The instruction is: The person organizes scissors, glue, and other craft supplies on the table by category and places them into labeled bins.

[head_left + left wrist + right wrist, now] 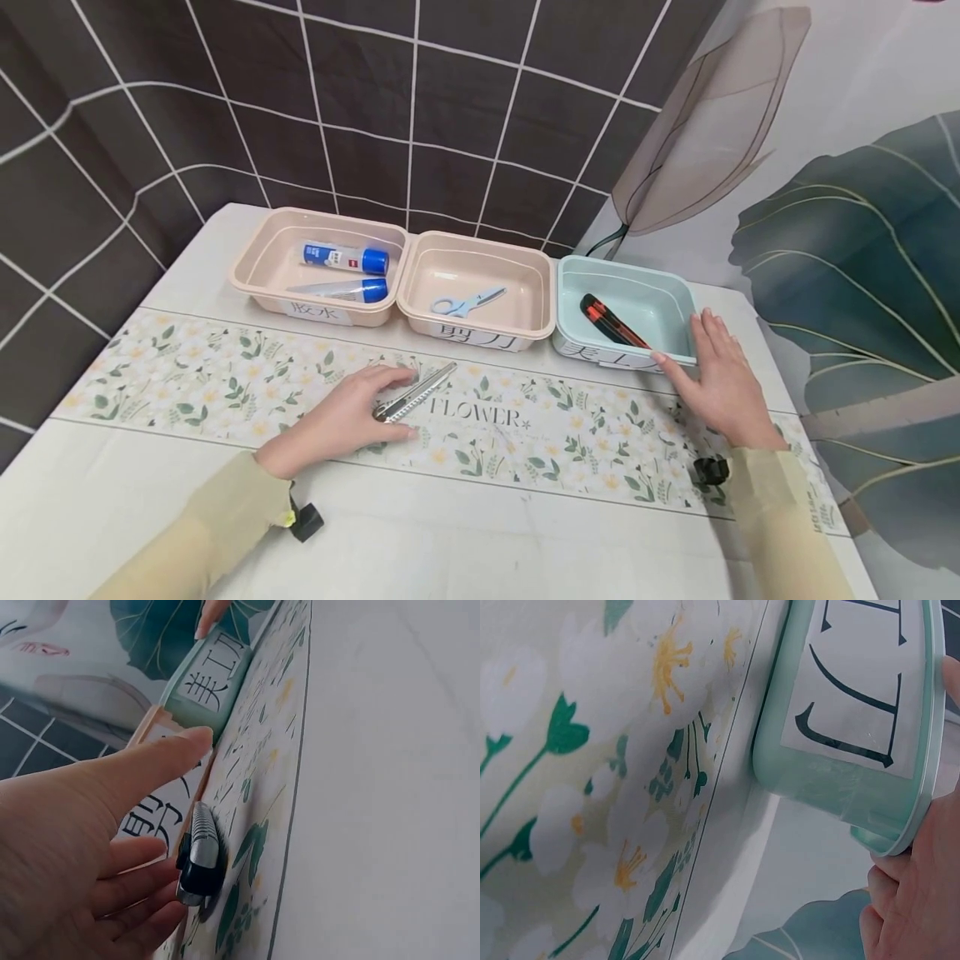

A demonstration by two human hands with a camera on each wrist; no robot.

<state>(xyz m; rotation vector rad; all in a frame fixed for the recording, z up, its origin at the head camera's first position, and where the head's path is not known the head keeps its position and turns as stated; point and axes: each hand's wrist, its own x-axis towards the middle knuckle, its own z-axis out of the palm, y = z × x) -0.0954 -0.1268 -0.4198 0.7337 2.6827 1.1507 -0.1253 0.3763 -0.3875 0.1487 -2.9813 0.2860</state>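
Note:
A silver utility knife (420,392) lies on the floral strip, with my left hand (341,421) around its near end. In the left wrist view, the thumb stands apart from the knife (201,855) while the other fingers are just beside it; whether they touch it I cannot tell. At the right, my right hand (726,385) rests against the front right corner of a mint-green box (637,279), thumb at the front rim, fingers extended along the right side. Inside that box is a red and black utility knife (613,323). The right wrist view shows the box's labelled front (855,712).
Left of the mint box stand two pink boxes in a row. The middle box (480,248) holds light-blue scissors (467,303); the left box (251,258) holds two blue-capped glue tubes (345,257). Behind them hangs a dark checked curtain (465,100). White tabletop (480,542) extends in front.

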